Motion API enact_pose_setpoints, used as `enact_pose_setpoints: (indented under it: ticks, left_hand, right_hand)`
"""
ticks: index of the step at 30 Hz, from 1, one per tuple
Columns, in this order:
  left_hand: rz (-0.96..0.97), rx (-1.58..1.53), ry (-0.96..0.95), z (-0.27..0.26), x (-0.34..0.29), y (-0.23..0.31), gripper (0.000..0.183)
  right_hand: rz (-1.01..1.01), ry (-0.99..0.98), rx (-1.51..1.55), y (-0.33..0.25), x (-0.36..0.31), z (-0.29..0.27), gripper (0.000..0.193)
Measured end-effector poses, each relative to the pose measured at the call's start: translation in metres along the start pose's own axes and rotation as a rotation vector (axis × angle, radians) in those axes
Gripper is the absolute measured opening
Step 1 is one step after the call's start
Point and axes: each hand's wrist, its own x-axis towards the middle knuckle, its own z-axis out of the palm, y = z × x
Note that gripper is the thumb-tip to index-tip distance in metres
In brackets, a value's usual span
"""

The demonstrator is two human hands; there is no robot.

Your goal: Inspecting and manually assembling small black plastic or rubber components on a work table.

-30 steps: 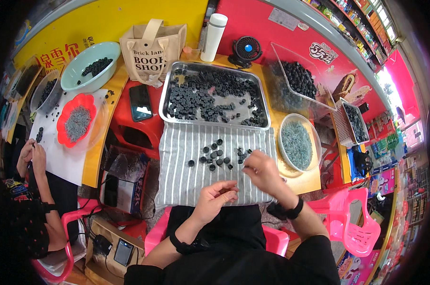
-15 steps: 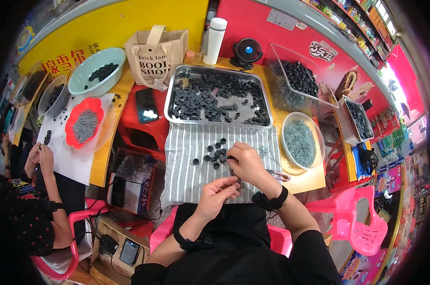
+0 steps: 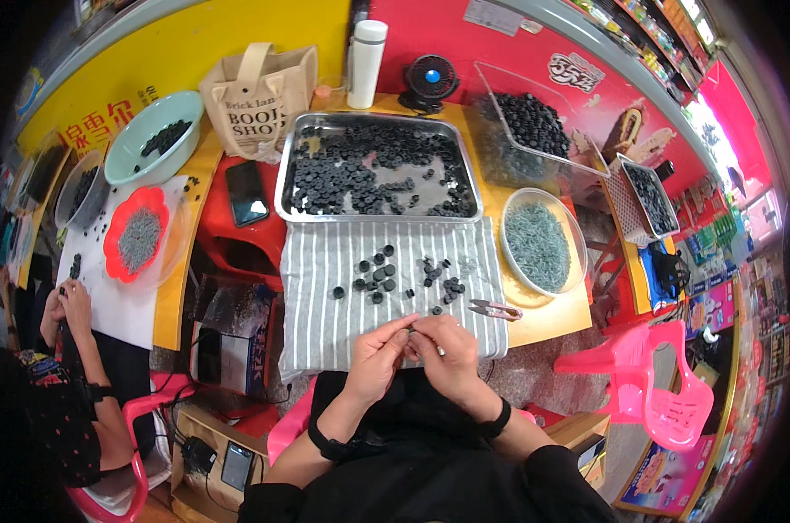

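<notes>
My left hand (image 3: 377,356) and my right hand (image 3: 447,345) meet at the near edge of a grey-and-white striped cloth (image 3: 316,327). Their fingertips pinch together around something small that the fingers cover. Just beyond, small round black caps (image 3: 377,283) lie in a loose group, and smaller dark pieces (image 3: 443,283) are scattered to their right. One dark piece sits right above my right fingers. A pair of thread snips (image 3: 495,309) rests at the cloth's right edge, near my right hand.
Behind the cloth stands a steel tray (image 3: 377,215) of black caps. To the right is a round tub (image 3: 580,253) of grey-green bits; a clear bin (image 3: 500,157) of black pieces stands behind it. A co-worker's hands (image 3: 68,305) work at the left table, near a red bowl (image 3: 160,205).
My right hand has drawn back from the black caps toward me and joined my left at the fingertips. The smaller pieces and the snips, covered before, now show. The view has shifted slightly.
</notes>
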Motion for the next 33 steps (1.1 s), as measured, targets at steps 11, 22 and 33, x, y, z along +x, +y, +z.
enact_pose_setpoints:
  ticks: [11, 22, 33]
  left_hand:
    - [0.361, 0.425, 0.126, 0.003, -0.006, 0.019, 0.019]
    - [0.807, 1.632, 0.003, 0.007, -0.006, 0.017, 0.039]
    - [0.595, 1.564, -0.122, 0.016, -0.014, 0.032, 0.036]
  right_hand:
    - [0.22, 0.111, -0.179, 0.041, 0.015, -0.042, 0.012]
    - [0.2, -0.15, -0.704, 0.094, 0.026, -0.057, 0.006]
    - [0.164, -0.108, -0.648, 0.091, 0.019, -0.064, 0.005]
